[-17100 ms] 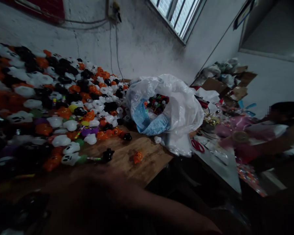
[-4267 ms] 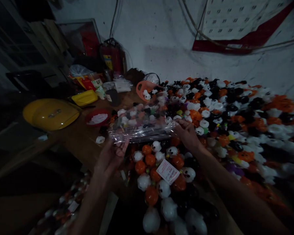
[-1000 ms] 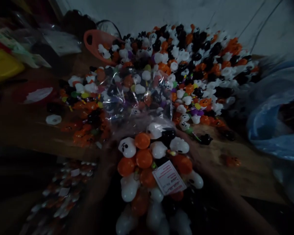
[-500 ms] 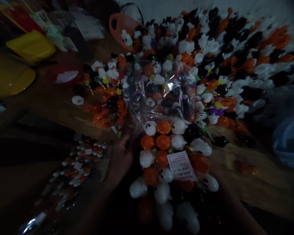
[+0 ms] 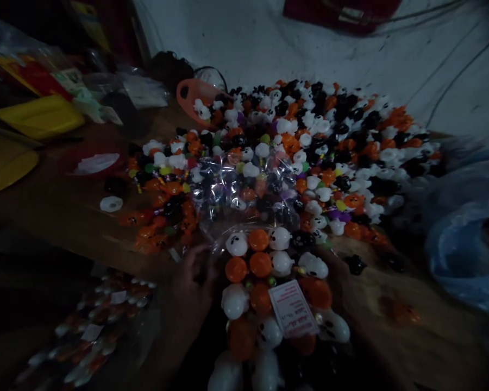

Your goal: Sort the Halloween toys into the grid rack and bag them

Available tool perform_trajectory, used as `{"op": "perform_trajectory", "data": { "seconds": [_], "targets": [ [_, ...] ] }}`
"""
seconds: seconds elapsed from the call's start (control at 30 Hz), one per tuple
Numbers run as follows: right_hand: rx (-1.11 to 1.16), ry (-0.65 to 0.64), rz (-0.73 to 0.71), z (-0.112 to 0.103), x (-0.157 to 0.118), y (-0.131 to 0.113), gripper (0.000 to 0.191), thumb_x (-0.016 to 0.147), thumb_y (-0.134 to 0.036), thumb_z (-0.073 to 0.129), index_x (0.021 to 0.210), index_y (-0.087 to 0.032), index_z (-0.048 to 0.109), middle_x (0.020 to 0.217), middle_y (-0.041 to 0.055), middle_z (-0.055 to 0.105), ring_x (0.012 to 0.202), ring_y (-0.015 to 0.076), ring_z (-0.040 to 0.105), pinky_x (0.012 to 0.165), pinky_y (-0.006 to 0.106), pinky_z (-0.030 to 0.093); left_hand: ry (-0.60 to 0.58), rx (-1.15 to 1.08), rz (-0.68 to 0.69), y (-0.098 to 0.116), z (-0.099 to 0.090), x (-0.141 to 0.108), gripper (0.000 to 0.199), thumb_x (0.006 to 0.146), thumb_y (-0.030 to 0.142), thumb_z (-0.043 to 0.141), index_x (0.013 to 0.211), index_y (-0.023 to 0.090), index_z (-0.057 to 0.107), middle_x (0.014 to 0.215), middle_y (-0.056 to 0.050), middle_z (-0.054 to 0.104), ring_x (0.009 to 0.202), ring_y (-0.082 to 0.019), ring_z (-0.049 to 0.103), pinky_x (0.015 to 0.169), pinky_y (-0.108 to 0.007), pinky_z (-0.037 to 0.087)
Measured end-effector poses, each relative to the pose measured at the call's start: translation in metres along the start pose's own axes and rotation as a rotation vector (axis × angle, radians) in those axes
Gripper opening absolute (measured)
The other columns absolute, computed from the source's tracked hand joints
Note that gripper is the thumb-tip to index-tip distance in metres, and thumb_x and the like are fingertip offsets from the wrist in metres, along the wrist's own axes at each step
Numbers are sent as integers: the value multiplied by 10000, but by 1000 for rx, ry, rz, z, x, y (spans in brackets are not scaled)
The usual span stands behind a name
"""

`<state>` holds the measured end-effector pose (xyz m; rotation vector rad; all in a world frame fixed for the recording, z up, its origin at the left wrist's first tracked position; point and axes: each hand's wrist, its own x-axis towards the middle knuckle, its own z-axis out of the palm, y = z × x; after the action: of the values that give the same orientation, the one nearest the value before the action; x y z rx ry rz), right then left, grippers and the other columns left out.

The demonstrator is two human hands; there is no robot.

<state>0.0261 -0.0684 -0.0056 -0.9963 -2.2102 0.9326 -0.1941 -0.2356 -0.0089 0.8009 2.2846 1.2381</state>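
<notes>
A clear plastic bag (image 5: 244, 201) lies over the front of the toy pile, its near part around rows of white, orange and black toys (image 5: 259, 264). A printed white label (image 5: 294, 308) rests among these rows. My left hand (image 5: 199, 274) is at the bag's left side, its thumb and fingers curved and apart, with nothing plainly held. On the right side of the rows is my right hand (image 5: 336, 271), dark and mostly hidden; its fingers cannot be made out.
A large pile of small toys (image 5: 330, 119) with an orange basket (image 5: 191, 100) stands behind. Yellow tray (image 5: 41, 117) and red dish (image 5: 93, 163) are left. Packed bags (image 5: 89, 326) lie lower left, a blue plastic-lined container (image 5: 452, 244) at right, wall (image 5: 244, 38) behind.
The view has tilted up, so more wall shows and the pile appears lower. My left hand's fingers look more spread, and the bag's upper part has sunk and crumpled.
</notes>
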Motion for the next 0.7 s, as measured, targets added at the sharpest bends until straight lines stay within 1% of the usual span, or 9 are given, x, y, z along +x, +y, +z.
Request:
{"op": "perform_trajectory", "data": {
  "seconds": [0.07, 0.13, 0.23, 0.3, 0.33, 0.4, 0.5, 0.6, 0.7],
  "targets": [
    [41, 28, 27, 4, 5, 6, 416, 773, -282, 621, 1182, -244, 555, 1017, 57, 667, 895, 256, 650, 700, 352, 550, 134, 77, 23, 3, 0, 1, 405, 863, 454, 543, 1220, 267, 499, 951, -23, 721, 850, -198, 698, 633, -260, 531],
    [122, 42, 49, 9, 11, 11, 504, 732, -279, 649, 1215, -244, 512, 1072, 66, 657, 956, 266, 637, 742, 364, 540, 192, 156, 152, 8, -1, 5, 362, 893, 418, 515, 1226, 275, 517, 1018, -28, 708, 884, -184, 690, 688, -262, 530],
    [191, 48, 80, 14, 23, 9, 360, 760, -316, 618, 1108, -233, 574, 999, 62, 679, 900, 253, 639, 756, 379, 525, 227, 304, 427, 16, -1, 16, 229, 912, 367, 504, 1072, 254, 624, 1002, -27, 685, 876, -163, 661, 781, -273, 502],
    [240, 39, 140, 15, 31, 2, 238, 808, -357, 567, 999, -228, 627, 906, 56, 688, 793, 230, 635, 712, 373, 522, 258, 300, 513, 22, 1, 25, 177, 899, 342, 534, 954, 219, 649, 929, -26, 653, 858, -151, 632, 799, -263, 481],
    [289, 33, 184, 16, 34, -1, 222, 826, -381, 548, 962, -230, 639, 870, 53, 686, 747, 219, 625, 674, 362, 519, 269, 256, 520, 24, 2, 29, 164, 886, 336, 554, 909, 205, 650, 918, -26, 632, 870, -148, 618, 810, -256, 472],
    [385, 46, 253, 16, 39, -6, 232, 847, -426, 526, 916, -239, 644, 833, 47, 673, 698, 206, 604, 616, 342, 507, 242, 80, 428, 28, 5, 36, 151, 862, 338, 588, 843, 199, 645, 921, -16, 612, 892, -139, 600, 818, -238, 463],
    [301, 147, 190, 15, 42, -4, 226, 855, -447, 532, 854, -249, 642, 859, 47, 644, 779, 214, 582, 678, 349, 495, 140, -170, 229, 30, 9, 43, 159, 852, 374, 600, 840, 223, 648, 843, 21, 636, 797, -117, 611, 709, -203, 480],
    [164, 189, 105, 11, 45, 4, 238, 876, -436, 520, 847, -227, 632, 842, 43, 625, 788, 200, 560, 690, 331, 472, 99, -219, 151, 33, 10, 44, 183, 834, 410, 618, 882, 240, 667, 786, 43, 669, 715, -111, 620, 633, -193, 483],
    [185, 120, 104, 4, 51, 9, 273, 890, -434, 502, 818, -189, 602, 741, 14, 590, 675, 150, 522, 604, 274, 436, 63, -182, 156, 41, 9, 42, 187, 837, 407, 616, 923, 251, 672, 882, 38, 693, 807, -127, 640, 724, -219, 495]
  ]
}}
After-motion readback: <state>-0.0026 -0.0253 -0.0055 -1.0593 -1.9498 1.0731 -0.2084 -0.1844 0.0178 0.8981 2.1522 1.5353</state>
